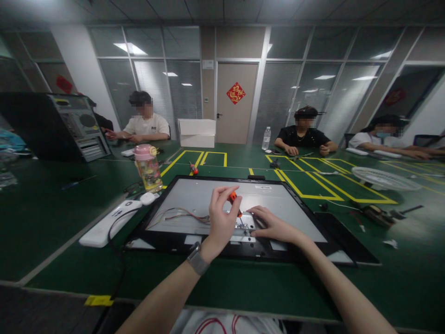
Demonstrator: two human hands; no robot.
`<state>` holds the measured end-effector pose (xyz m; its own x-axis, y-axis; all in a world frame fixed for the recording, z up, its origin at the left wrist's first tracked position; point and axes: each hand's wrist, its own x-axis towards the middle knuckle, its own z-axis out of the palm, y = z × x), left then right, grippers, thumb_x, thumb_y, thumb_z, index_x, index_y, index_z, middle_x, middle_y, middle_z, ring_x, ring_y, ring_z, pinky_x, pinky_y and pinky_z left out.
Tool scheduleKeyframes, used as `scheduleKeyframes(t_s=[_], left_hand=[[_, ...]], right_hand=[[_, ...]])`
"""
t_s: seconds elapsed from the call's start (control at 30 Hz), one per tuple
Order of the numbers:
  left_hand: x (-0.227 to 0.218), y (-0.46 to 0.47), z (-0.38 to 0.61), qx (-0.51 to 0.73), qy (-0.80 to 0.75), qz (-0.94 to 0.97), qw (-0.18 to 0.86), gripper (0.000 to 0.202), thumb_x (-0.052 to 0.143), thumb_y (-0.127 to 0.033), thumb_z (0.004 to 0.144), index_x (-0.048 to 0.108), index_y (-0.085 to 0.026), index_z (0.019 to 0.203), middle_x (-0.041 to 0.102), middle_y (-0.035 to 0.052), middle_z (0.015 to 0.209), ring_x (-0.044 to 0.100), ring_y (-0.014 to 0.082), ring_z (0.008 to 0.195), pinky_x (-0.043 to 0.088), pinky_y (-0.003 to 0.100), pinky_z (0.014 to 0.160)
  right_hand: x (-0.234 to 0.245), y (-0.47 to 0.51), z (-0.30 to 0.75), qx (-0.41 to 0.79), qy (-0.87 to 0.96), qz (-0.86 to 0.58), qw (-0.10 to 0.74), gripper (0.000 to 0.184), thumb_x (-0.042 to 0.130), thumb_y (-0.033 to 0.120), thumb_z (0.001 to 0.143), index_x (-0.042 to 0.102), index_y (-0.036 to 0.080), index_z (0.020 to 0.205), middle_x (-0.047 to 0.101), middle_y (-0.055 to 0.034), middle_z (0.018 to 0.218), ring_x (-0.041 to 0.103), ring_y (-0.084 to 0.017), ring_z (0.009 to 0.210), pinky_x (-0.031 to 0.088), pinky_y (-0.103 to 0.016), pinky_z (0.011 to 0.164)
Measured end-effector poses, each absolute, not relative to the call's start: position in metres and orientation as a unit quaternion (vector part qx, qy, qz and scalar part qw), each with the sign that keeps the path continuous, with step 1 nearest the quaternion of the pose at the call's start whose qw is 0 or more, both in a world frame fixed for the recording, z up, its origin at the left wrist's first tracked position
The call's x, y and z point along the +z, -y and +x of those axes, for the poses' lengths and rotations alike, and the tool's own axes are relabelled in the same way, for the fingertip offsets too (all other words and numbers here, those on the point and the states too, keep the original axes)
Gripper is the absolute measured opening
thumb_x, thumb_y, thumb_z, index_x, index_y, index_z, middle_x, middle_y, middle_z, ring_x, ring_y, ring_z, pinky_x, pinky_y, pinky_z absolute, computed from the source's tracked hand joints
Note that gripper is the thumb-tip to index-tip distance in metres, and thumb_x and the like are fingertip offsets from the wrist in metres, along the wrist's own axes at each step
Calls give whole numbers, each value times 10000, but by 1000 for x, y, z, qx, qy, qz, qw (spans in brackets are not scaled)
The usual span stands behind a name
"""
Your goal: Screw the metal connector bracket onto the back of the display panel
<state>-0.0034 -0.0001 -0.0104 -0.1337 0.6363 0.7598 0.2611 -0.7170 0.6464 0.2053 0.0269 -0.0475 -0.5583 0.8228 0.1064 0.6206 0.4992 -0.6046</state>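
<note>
My left hand (224, 211), with a watch (198, 259) on its wrist, is closed around the orange handle of a screwdriver (233, 196). The screwdriver's shaft points down at a small metal bracket (247, 221) near the front edge of a flat display panel (187, 204). My right hand (273, 225) rests at the right side of the bracket, its fingertips touching there; whether it pinches a small part is hidden. Thin coloured wires (181, 213) run over the panel's grey back to the left of my left hand. The panel lies flat in its black frame on the green table.
Left of the panel are a white power strip (107, 225), a pink-lidded bottle (148, 169) and a computer case (55, 125). A dark flat piece (351, 239) lies at the right, near a tape dispenser-like tool (378, 215) and a white ring (384, 178). Several people sit across the table.
</note>
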Motion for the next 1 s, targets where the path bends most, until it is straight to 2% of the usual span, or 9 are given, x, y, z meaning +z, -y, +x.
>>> scheduleKeyframes(t_s=[0.13, 0.3, 0.37, 0.53, 0.67, 0.83, 1.0], left_hand=[[-11, -2, -5, 660, -328, 653, 172, 306, 385, -209, 958, 619, -201, 1155, 627, 70, 1030, 586, 168, 975, 461, 297, 850], [-10, 0, -4, 659, -348, 646, 163, 208, 510, -246, 912, 666, -202, 1042, 567, 36, 904, 560, 136, 792, 461, 255, 736], [-10, 0, -4, 659, -346, 647, 165, 208, 501, -254, 916, 671, -207, 1025, 544, 32, 895, 549, 133, 781, 460, 254, 735], [-12, 1, -6, 655, -325, 659, 176, 333, 351, -195, 963, 606, -213, 1177, 585, 69, 1065, 557, 170, 986, 445, 311, 872], [-12, -1, -4, 665, -334, 643, 179, 296, 422, -200, 945, 588, -207, 1190, 609, 65, 1012, 577, 157, 902, 470, 294, 809], [-11, -1, -3, 664, -355, 640, 157, 169, 584, -242, 872, 666, -197, 1013, 561, 36, 904, 561, 144, 823, 465, 263, 758], [-12, -1, -6, 655, -333, 655, 175, 313, 375, -219, 963, 612, -211, 1168, 582, 63, 1034, 567, 163, 962, 454, 297, 851]], right_hand=[[-48, -27, 205, 263, 844, -425, 196, 668, 696, 494, 741, 484, 206, 1306, 467, -108, 1310, 431, -297, 1233, 333, -438, 1078], [-50, -28, 206, 258, 845, -425, 195, 657, 688, 499, 749, 483, 214, 1305, 458, -103, 1318, 427, -294, 1234, 324, -449, 1082], [-50, -28, 206, 259, 845, -426, 194, 660, 690, 502, 748, 480, 216, 1305, 455, -101, 1316, 431, -290, 1229, 331, -444, 1078], [-49, -27, 206, 263, 845, -424, 192, 664, 691, 500, 750, 470, 225, 1313, 457, -96, 1311, 430, -289, 1232, 337, -440, 1075], [-47, -26, 206, 268, 843, -426, 190, 660, 685, 491, 754, 466, 233, 1320, 459, -90, 1314, 434, -295, 1230, 334, -443, 1075], [-46, -26, 205, 260, 844, -429, 192, 667, 694, 478, 746, 473, 205, 1313, 453, -110, 1321, 425, -300, 1235, 325, -447, 1077], [-47, -26, 205, 260, 842, -432, 192, 671, 694, 480, 748, 477, 182, 1308, 463, -119, 1304, 429, -294, 1231, 331, -438, 1073]])
